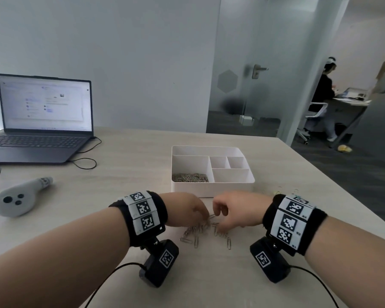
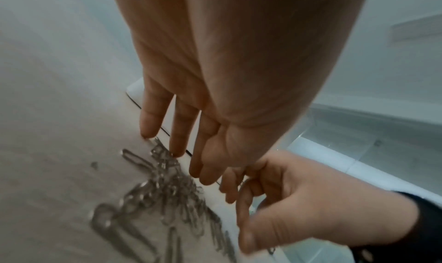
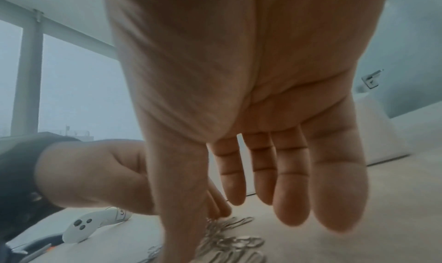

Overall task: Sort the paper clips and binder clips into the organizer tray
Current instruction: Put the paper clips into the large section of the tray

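Note:
A loose heap of silver paper clips lies on the table just in front of the white organizer tray. More paper clips fill the tray's front-left compartment; its other compartments look empty. My left hand reaches down with nearly straight fingers whose tips touch the heap. My right hand hovers over the heap's right side with loosely bent fingers and the thumb pointing down at the clips. A few small binder clips peek out behind my right wristband.
An open laptop stands at the back left with its cable trailing on the table. A grey handheld controller lies at the left. The table's right edge runs diagonally beside the tray. A person sits beyond the glass wall.

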Tool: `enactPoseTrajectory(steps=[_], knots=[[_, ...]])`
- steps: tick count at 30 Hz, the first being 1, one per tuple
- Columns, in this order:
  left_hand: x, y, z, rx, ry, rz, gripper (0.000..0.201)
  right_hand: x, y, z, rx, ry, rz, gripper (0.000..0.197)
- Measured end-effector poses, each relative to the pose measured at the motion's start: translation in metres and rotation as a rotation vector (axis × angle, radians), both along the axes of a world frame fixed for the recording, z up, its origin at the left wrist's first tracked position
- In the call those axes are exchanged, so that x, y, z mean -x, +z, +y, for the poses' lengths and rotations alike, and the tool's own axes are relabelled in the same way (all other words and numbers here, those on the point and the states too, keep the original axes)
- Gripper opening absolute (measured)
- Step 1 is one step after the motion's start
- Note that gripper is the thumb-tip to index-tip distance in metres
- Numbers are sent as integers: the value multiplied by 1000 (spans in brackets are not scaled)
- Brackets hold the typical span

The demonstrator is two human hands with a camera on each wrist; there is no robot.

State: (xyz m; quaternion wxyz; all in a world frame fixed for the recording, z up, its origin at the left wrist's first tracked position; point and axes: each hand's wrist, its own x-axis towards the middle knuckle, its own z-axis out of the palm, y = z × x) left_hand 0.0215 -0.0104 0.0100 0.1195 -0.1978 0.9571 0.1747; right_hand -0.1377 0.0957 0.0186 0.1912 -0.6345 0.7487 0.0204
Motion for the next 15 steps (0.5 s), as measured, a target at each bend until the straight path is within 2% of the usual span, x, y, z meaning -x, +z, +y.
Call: enactPoseTrajectory(steps=[3,5,7,8,10,15], knots=[[-6,2,-9,-15,55,127,39,4,1,4,-113,-32,16,59],[-10,-2,-19,53,100,103,68,3,-3,5,-141,-26,41,63],[-12,-4,-24,121,140,-42,103,2,-8,3,-125,-24,15,59],[-13,-5,-24,146,139,-101,109,1,-11,1,-113,-27,-19,56],[-11,-7,-20,164,131,-140,104,-1,-14,-4,-88,-30,-63,48],[-5,-6,-12,141,106,-45,76,-6,-15,-13,-3,-36,-157,33]])
